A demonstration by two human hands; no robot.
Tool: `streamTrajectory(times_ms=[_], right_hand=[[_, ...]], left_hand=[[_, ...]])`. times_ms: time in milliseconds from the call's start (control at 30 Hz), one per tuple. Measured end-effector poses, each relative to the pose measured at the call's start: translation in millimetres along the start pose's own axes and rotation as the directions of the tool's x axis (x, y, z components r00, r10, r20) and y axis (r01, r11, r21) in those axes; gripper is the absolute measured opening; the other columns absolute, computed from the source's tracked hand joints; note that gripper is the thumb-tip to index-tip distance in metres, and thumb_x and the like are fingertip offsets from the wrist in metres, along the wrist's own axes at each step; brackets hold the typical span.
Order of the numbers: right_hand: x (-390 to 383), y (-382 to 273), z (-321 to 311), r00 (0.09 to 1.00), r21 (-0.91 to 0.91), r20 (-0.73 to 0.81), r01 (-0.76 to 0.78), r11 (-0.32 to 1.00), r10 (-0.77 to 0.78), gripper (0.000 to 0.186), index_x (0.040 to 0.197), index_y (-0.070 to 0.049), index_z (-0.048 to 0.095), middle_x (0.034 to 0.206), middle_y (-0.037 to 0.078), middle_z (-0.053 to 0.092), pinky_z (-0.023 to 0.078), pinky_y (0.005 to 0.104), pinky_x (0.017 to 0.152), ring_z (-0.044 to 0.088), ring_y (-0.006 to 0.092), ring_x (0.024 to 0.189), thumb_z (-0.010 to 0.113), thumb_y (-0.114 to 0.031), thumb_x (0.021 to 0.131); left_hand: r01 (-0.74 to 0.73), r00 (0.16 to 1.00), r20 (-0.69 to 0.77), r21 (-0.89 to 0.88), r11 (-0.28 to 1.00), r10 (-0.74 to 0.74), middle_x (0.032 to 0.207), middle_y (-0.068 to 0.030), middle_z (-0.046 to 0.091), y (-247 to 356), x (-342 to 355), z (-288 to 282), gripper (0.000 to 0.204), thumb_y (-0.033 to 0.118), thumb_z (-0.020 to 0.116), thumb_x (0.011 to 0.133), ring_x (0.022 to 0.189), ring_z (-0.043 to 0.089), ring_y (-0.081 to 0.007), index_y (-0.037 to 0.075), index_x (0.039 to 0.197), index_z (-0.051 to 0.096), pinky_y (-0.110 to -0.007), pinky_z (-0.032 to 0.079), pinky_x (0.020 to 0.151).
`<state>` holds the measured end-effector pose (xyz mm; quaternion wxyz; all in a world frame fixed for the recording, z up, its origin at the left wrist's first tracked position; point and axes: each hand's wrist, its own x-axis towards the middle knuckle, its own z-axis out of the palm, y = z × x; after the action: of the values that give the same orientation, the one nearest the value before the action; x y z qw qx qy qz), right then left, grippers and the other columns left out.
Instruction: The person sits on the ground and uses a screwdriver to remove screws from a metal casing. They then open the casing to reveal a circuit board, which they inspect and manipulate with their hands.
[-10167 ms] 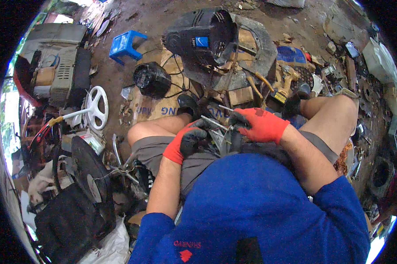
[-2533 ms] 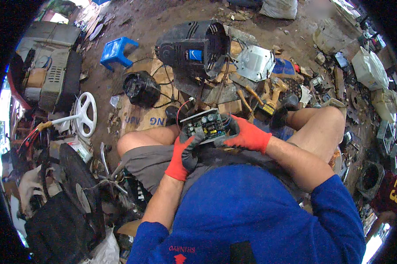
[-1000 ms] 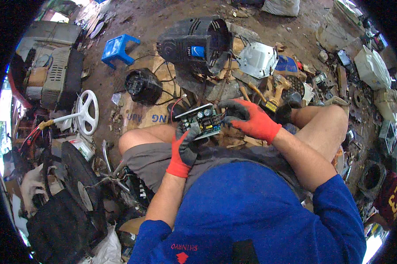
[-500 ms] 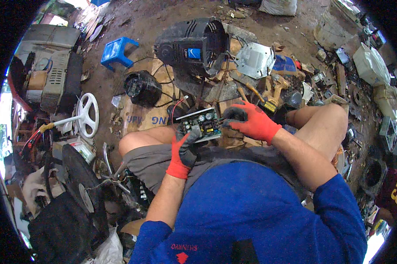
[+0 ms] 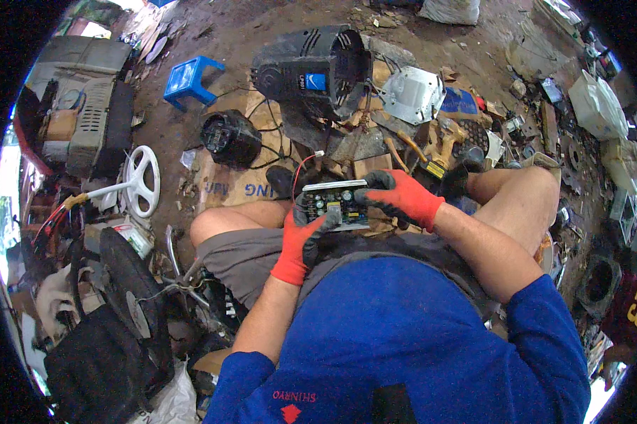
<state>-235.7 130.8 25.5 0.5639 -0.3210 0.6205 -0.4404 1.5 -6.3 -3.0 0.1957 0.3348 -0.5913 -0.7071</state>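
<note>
Between my legs I hold a circuit board with round capacitors and a pale metal edge along its far side. Gripping its left end is my left hand, in a red glove with dark grey fingers, thumb over the components. My right hand, gloved alike, has its fingers closed on the board's right end. Red wires with a small white connector rise from the left end. The undersides of both hands' grips are hidden.
Beyond lie a black plastic housing, a round black part with cables, a metal plate, and a yellow cordless drill. A blue stool and a white steering wheel stand left. Scrap crowds the right.
The board has shifted slightly right and turned more level. My right hand has moved from beside the board's wires to grip its right end; my left hand still holds the left end.
</note>
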Motion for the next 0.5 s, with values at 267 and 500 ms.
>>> streamTrajectory(times_ms=[267, 500], right_hand=[[13.7, 23.9, -13.5, 0.989, 0.132, 0.065, -0.137, 0.982, 0.130, 0.036, 0.124, -0.008, 0.067, 0.111, 0.010, 0.068, 0.050, 0.0357, 0.092, 0.064, 0.0193, 0.097, 0.067, -0.031, 0.096], [12.7, 54.3, -27.3, 0.928, -0.567, 0.194, 0.370, 0.736, -0.317, 0.059, 0.148, -0.015, 0.048, 0.135, 0.022, 0.053, 0.047, 0.0422, 0.105, 0.058, 0.0386, 0.120, 0.067, -0.021, 0.092]], left_hand=[[0.205, 0.972, 0.210, -0.541, 0.816, -0.105, 0.133, -0.0096, 0.060, 19.8, -6.4, 20.0, 0.057, 0.026, 0.067, 0.097, 0.115, 0.064, -0.0237, 0.006, 0.145, 0.045, -0.041, 0.056, 0.095], [0.153, 0.971, 0.236, -0.486, 0.861, -0.040, 0.138, -0.0091, 0.057, 28.6, -13.7, 21.3, 0.078, 0.024, 0.078, 0.088, 0.121, 0.061, -0.0227, 0.007, 0.152, 0.038, -0.039, 0.054, 0.099]])
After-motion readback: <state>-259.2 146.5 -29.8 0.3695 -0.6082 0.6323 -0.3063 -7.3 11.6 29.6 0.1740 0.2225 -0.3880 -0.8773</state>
